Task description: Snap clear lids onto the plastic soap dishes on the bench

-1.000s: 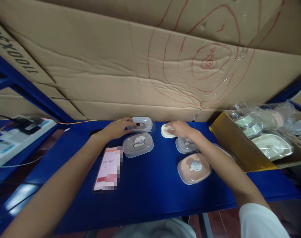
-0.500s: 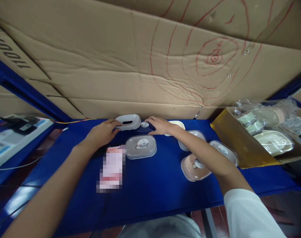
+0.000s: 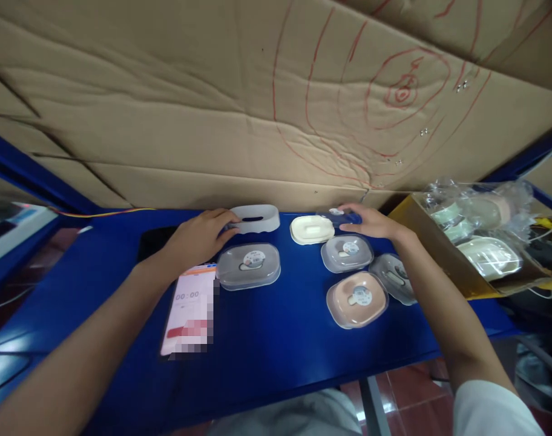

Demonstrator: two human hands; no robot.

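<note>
A person's two bare arms reach forward over a blue tabletop (image 3: 267, 351) backed by a wall of brown cardboard (image 3: 167, 121) marked with red scribbled rings. The left hand (image 3: 198, 237) rests at the far edge, its fingers (image 3: 226, 218) curled against the near side of a white soap-dish base (image 3: 256, 218) with a dark slot in its wall. The right hand (image 3: 371, 223) lies farther right, its fingers pinching a clear lid (image 3: 337, 214) with a round sticker, held low just beyond a cream tray (image 3: 311, 229). Just in front of the left hand sits a closed grey soap box (image 3: 249, 265). Under the right forearm lie three more boxes close together: a small grey one (image 3: 347, 253), a pink one (image 3: 356, 298) and a grey one partly hidden by the arm (image 3: 394, 278). A phone (image 3: 187, 309) lies flat beside the left wrist. At the right edge, a yellow carton (image 3: 439, 254) holds plastic-wrapped dishes.
</note>
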